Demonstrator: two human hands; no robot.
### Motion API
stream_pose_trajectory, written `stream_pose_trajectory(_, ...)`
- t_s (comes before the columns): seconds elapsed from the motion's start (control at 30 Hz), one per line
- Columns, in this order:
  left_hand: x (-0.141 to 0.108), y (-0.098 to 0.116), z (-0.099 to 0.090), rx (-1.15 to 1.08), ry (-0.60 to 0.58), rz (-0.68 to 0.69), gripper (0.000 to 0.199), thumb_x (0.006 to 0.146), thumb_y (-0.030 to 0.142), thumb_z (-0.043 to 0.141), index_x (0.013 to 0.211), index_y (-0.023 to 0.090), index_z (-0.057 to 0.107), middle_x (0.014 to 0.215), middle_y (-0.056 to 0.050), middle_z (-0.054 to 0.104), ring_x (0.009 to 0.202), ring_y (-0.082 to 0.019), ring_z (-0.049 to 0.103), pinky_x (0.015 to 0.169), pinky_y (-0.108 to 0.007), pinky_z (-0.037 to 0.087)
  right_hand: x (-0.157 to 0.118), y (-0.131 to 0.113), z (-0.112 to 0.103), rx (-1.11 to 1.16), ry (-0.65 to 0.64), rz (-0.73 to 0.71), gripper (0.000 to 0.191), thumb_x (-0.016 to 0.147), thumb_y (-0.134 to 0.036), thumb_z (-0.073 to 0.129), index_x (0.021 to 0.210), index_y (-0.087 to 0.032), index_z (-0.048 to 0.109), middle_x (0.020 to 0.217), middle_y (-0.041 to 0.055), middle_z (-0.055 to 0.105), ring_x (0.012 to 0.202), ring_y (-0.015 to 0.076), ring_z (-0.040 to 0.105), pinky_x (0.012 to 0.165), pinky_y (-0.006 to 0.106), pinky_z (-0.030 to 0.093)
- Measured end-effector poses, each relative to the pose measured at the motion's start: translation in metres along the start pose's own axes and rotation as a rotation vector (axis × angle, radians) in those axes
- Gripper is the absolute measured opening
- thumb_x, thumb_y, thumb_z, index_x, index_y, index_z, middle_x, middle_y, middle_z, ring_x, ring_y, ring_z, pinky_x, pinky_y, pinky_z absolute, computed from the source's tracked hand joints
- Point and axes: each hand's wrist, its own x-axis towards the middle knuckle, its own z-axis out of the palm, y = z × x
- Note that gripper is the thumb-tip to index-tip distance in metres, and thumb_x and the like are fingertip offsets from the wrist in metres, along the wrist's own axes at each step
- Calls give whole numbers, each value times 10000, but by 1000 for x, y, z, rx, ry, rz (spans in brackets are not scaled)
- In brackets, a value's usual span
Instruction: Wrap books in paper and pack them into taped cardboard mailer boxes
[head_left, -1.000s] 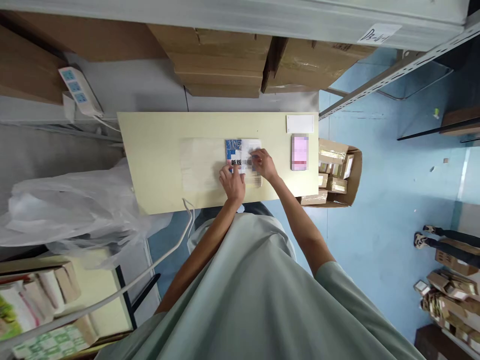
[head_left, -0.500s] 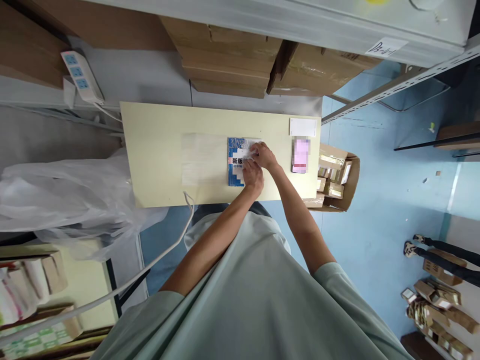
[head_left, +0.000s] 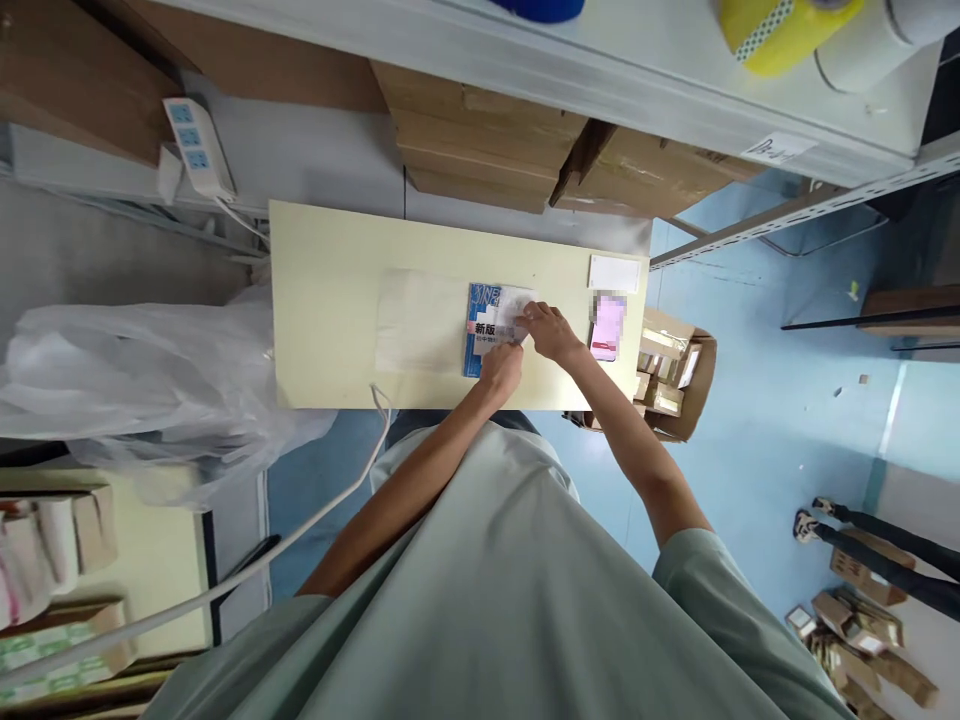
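"Where's the book (head_left: 477,352)?"

"Flat on the counter (head_left: 322,300), blue-and-white cover up, its right part under a thin, cloudy sheet (head_left: 514,298)."

"And the hands?"

"The left hand (head_left: 501,371) is curled at the book's lower right; I can't tell whether it grips anything. The right hand (head_left: 551,333) has its fingers bent down at the sheet, but whether they're pinching it, I can't see."

"Anything near that right hand?"

"A phone (head_left: 606,338), off to its right, with a white card (head_left: 613,273) just beyond."

Soft, diffuse indoor light, wide-angle stretch toward edges, phone screen (head_left: 609,322) partly pixelated
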Motion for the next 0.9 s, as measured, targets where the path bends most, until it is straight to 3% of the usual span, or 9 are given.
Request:
stream_pose_trajectory(0.1,-14,-16,-14,-41,8,4,340,1070,133,533,1308,128,775,1142,-212,817,1121,-357,786,1003,-433,567,-6,-7,-10,-179,11,-100,527,978,-27,524,1443,-133,746,1710,200,538,1660,370,400,1346,581,356)
stream_pose_trajectory(0.23,-38,-44,-27,-200,103,31,350,1101,243,502,1326,186,763,1117,-155,833,1045,-334,787,930,-391,564,11,-9,-37,-240,16,-196,533,973,-95,611,1487,-168,732,1680,158,594,1617,363,452,1351,597,329)
stream_pose_trajectory(0.43,-82,-78,-31,-545,343,7,388,1118,383,478,1328,182,736,1147,-104,838,982,-249,779,860,-297,559,60,-22,-86,-160,0,-303,309,970,-326,823,1251,-199,822,1342,140,781,1406,397,578,1221,578,431)
stream_pose_trajectory(0.53,-101,-85,-31,-586,397,-113,410,1148,427,435,1325,197,724,1084,-94,842,960,-242,795,839,-286,569,84,-35,-97,-65,-25,-299,411,885,-484,928,1166,-204,821,1238,122,766,1280,386,629,1140,543,491)
stream_pose_trajectory(0.7,-121,-100,-19,-696,432,-225,343,1136,430,527,1355,215,679,1214,-110,843,1099,-257,824,888,-291,621,115,-57,-90,168,-46,-234,585,790,-530,985,1200,-187,747,1147,85,742,1076,309,702,1026,475,578)
stream_pose_trajectory(0.8,-120,-117,-8,-781,464,-293,324,1136,383,523,1360,189,652,1257,-139,836,1157,-252,817,924,-294,630,131,-69,-70,264,-26,-200,649,824,-590,945,1259,-179,692,1138,75,732,1012,271,707,963,440,616)
stream_pose_trajectory(0.9,-108,-138,-1,-716,441,-429,304,1159,326,435,1237,160,678,1137,-165,848,1093,-258,827,970,-327,614,149,-83,-43,296,42,-200,686,881,-645,882,1331,-176,663,1286,113,683,1043,262,712,995,450,626)
